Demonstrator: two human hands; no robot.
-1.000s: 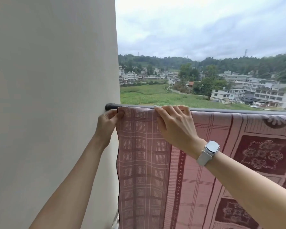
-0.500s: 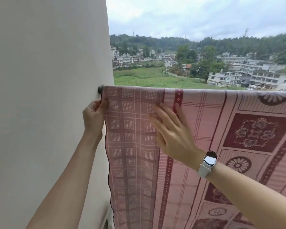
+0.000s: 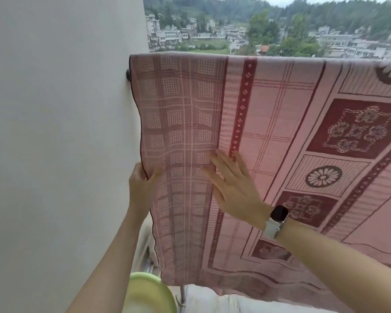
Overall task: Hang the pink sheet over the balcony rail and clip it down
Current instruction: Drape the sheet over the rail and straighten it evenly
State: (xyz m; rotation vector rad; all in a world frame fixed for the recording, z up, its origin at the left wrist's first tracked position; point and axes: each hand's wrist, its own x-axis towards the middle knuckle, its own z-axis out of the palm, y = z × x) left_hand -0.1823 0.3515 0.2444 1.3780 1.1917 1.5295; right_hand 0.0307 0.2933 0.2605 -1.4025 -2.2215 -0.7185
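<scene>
Head view: 1 pink patterned sheet (image 3: 269,136) hangs draped over the dark metal balcony rail (image 3: 128,74) beside 1 pale wall (image 3: 54,132); the left hand (image 3: 142,188) pinches its left edge, the right hand (image 3: 235,190), 1 white-strapped smartwatch (image 3: 277,219) at its wrist, lies flat with fingers spread on the cloth; 1 green plastic basin (image 3: 145,294) sits below

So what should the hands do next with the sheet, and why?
Probably smooth it downward a bit more. The sheet already hangs over the rail, but its left edge still waves; the left hand pinches that edge and the right hand lies flat on it. No clips are in view yet.
</scene>
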